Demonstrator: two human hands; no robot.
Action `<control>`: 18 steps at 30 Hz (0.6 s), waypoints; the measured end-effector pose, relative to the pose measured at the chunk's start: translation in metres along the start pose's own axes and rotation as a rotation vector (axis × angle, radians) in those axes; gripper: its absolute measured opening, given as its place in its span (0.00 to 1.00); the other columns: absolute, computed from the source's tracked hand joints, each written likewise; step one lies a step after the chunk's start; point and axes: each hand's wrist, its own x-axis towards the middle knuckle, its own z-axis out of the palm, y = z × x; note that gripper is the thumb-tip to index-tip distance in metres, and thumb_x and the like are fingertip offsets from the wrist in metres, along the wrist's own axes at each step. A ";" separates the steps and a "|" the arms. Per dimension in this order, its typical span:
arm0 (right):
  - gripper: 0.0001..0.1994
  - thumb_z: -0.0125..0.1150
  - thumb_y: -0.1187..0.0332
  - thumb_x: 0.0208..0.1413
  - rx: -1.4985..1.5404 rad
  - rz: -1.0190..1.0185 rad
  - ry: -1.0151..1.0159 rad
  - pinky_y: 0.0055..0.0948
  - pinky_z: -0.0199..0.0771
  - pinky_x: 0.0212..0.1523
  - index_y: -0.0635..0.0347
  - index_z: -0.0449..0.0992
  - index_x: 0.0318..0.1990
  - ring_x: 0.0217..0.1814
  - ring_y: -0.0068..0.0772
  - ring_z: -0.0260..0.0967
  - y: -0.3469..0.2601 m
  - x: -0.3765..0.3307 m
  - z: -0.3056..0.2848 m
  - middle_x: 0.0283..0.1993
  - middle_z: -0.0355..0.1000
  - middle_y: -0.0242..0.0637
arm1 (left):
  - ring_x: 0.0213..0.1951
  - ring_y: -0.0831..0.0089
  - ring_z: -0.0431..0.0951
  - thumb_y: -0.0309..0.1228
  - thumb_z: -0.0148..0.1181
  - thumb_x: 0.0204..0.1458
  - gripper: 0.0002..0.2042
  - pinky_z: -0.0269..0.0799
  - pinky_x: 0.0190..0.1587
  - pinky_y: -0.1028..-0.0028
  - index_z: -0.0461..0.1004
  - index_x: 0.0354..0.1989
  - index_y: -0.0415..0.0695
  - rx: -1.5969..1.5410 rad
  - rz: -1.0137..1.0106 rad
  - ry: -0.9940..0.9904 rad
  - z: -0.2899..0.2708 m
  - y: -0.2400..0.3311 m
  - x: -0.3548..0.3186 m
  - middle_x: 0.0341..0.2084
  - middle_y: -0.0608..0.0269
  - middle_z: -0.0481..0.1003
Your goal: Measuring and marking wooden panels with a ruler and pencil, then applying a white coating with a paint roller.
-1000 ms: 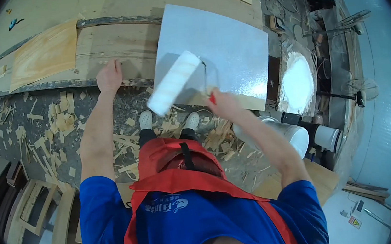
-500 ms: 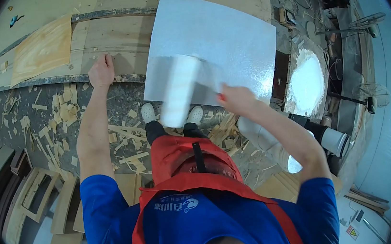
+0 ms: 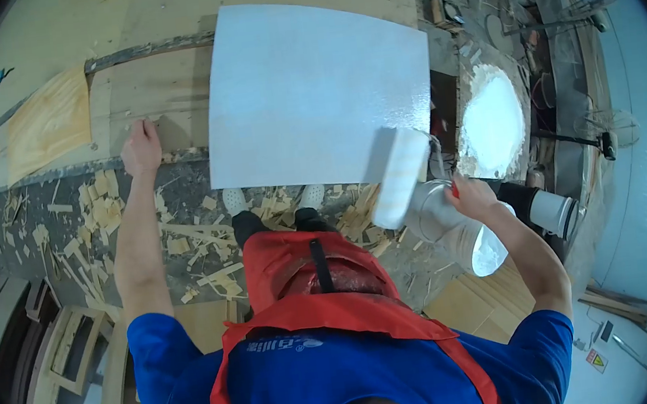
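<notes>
My right hand (image 3: 476, 199) is closed round the red handle of a paint roller (image 3: 401, 179). Its long white sleeve hangs over the lower right corner of a white-coated sheet (image 3: 315, 95), and whether they touch I cannot tell. The sheet lies on the workbench and has a wet shine toward its right side. My left hand (image 3: 141, 148) is closed at the bench's near edge, left of the sheet, with nothing visible in it.
Right of the sheet, a white mass (image 3: 492, 123) covers a board. Silvery cylinders (image 3: 450, 227) stand below my right hand. A thin wooden sheet (image 3: 50, 125) lies on the bench's left part. Wood scraps (image 3: 101, 211) litter the floor; wooden frames (image 3: 77, 350) stand lower left.
My right hand has carried the roller to the right, from the sheet's lower middle to its lower right corner. My left hand stays closed at the bench edge. The view has shifted slightly.
</notes>
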 end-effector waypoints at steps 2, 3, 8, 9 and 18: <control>0.17 0.54 0.53 0.63 0.027 -0.118 -0.007 0.53 0.79 0.42 0.57 0.69 0.48 0.40 0.59 0.78 -0.066 0.023 -0.020 0.35 0.79 0.50 | 0.40 0.41 0.80 0.48 0.46 0.66 0.16 0.74 0.42 0.46 0.75 0.43 0.51 -0.024 0.029 0.028 0.000 -0.009 0.002 0.35 0.45 0.80; 0.16 0.53 0.55 0.64 0.000 -0.192 -0.052 0.52 0.79 0.42 0.57 0.69 0.48 0.39 0.59 0.78 -0.111 0.040 -0.034 0.36 0.79 0.51 | 0.40 0.41 0.80 0.48 0.46 0.66 0.16 0.74 0.42 0.46 0.75 0.43 0.51 -0.015 0.021 0.032 0.001 -0.014 0.004 0.35 0.45 0.80; 0.16 0.54 0.53 0.64 0.144 -0.535 0.057 0.51 0.78 0.36 0.56 0.69 0.44 0.34 0.56 0.78 -0.262 0.099 -0.054 0.31 0.78 0.48 | 0.41 0.40 0.79 0.48 0.45 0.66 0.16 0.74 0.42 0.46 0.75 0.46 0.51 -0.022 0.054 -0.004 0.015 -0.015 0.010 0.37 0.46 0.80; 0.16 0.54 0.53 0.64 0.150 -0.520 0.059 0.51 0.78 0.36 0.56 0.69 0.44 0.34 0.56 0.78 -0.250 0.102 -0.050 0.31 0.78 0.48 | 0.41 0.40 0.79 0.48 0.44 0.66 0.17 0.74 0.43 0.46 0.75 0.46 0.51 -0.007 0.049 -0.015 0.016 -0.020 0.011 0.37 0.47 0.80; 0.20 0.59 0.52 0.62 0.335 0.161 0.066 0.51 0.76 0.39 0.64 0.74 0.41 0.37 0.58 0.78 0.030 -0.034 0.053 0.34 0.78 0.55 | 0.41 0.39 0.78 0.48 0.43 0.67 0.17 0.73 0.41 0.45 0.74 0.46 0.51 0.032 0.082 0.005 0.005 -0.011 0.006 0.39 0.46 0.79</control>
